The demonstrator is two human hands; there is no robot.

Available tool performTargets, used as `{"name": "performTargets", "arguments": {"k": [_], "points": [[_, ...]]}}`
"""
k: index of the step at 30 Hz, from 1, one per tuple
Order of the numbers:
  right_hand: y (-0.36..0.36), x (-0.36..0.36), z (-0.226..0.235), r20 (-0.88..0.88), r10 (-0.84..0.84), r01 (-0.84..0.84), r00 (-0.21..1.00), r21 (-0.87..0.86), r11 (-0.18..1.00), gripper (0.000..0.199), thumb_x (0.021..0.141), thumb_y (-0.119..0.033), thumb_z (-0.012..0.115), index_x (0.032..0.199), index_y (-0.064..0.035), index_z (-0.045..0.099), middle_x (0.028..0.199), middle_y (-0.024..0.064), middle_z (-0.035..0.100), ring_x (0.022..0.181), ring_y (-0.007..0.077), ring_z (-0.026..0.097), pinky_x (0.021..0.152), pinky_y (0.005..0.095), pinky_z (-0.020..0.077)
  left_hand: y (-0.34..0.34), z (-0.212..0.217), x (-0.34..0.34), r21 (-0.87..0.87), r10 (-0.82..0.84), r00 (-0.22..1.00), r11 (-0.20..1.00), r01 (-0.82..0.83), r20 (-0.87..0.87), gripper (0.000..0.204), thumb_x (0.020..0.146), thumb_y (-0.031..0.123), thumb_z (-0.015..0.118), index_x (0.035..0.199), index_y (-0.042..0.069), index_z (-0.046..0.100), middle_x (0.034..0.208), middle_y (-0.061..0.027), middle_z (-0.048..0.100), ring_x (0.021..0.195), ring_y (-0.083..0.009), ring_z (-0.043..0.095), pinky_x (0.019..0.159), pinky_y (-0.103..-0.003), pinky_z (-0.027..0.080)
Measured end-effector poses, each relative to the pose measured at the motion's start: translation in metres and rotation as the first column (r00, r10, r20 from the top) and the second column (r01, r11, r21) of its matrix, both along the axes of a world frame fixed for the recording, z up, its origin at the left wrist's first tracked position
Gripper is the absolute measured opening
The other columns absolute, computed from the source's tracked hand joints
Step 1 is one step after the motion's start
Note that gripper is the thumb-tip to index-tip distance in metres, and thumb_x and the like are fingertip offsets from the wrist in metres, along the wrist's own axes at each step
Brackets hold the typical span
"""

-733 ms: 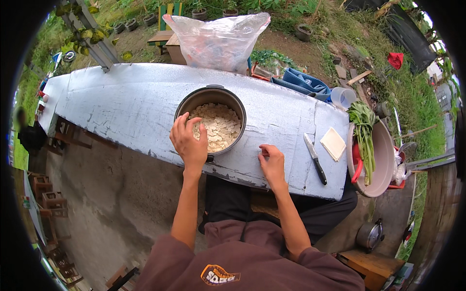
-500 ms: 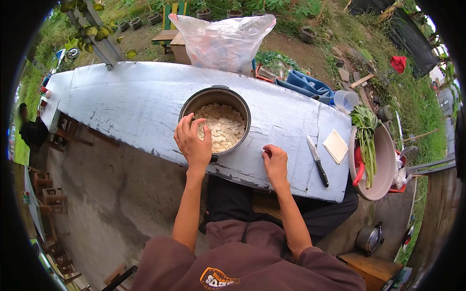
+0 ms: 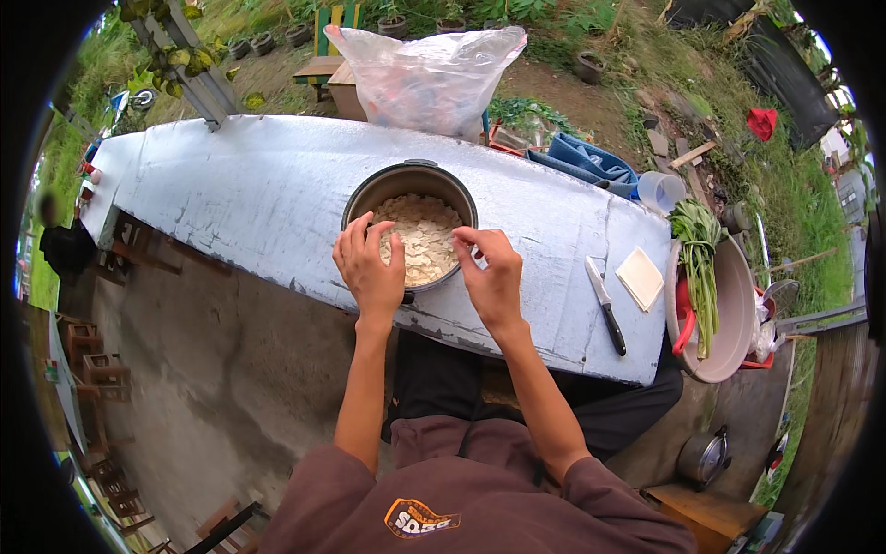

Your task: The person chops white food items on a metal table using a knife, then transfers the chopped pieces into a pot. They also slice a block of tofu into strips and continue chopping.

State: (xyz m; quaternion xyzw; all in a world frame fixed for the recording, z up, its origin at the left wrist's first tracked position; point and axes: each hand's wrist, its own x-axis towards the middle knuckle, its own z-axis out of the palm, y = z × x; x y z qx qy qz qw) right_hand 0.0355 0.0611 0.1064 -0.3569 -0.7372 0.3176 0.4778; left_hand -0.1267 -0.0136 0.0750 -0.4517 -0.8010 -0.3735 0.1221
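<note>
Right hand (image 3: pixel 496 277) has moved up from over the table's (image 3: pixel 240 198) near edge to the pot's (image 3: pixel 380 192) right rim. Pale basin (image 3: pixel 732 309) at the table's right end, leafy stalks (image 3: pixel 701 286) inside. Pot stands close to the near edge, pale flakes (image 3: pixel 425 238) within. Left hand (image 3: pixel 372 277) at left rim, fingers curved, spread. Right thumb and forefinger close together; cannot tell if pinching anything. Knife (image 3: pixel 605 307) by the near right corner.
</note>
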Motion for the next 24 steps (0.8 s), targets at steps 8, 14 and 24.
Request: {"name": "performTargets", "arguments": {"k": [8, 14, 24], "points": [[0.019, 0.117, -0.040, 0.252, -0.243, 0.255, 0.937, -0.013, 0.967, 0.012, 0.088, -0.012, 0.078, 0.098, -0.0064, 0.075, 0.089, 0.0088, 0.068, 0.091, 0.0286, 0.064, 0.083, 0.0408, 0.0504, -0.018, 0.009, 0.093, 0.015, -0.374, 0.926, 0.928, 0.373, 0.055, 0.021, 0.093, 0.015, 0.068, 0.113, 0.009, 0.071, 0.132, -0.0100, 0.065, 0.127, -0.0293, 0.058, 0.116, -0.049, 0.036], [-0.001, 0.225, -0.085, 0.594, -0.537, 0.497, 0.599, 0.250, 0.831, 0.036, 0.091, -0.016, 0.077, 0.125, -0.0088, 0.070, 0.110, 0.0135, 0.063, 0.104, 0.0330, 0.060, 0.092, 0.0438, 0.0485, 0.011, -0.006, 0.157, 0.056, -0.621, 0.774, 0.783, 0.619, 0.121, 0.020, 0.093, 0.010, 0.069, 0.113, 0.008, 0.071, 0.128, -0.0092, 0.067, 0.125, -0.0291, 0.059, 0.113, -0.047, 0.038], [0.016, 0.294, -0.098, 0.408, -0.734, 0.655, 0.543, 0.342, 0.674, 0.036, 0.096, -0.014, 0.072, 0.131, -0.0096, 0.068, 0.106, 0.0113, 0.061, 0.098, 0.0315, 0.062, 0.084, 0.0436, 0.0522, 0.066, -0.047, 0.232, -0.026, -0.809, 0.514, 0.530, 0.848, 0.285, 0.022, 0.096, 0.011, 0.066, 0.117, 0.007, 0.069, 0.128, -0.0110, 0.066, 0.127, -0.0309, 0.058, 0.111, -0.044, 0.040]]}}
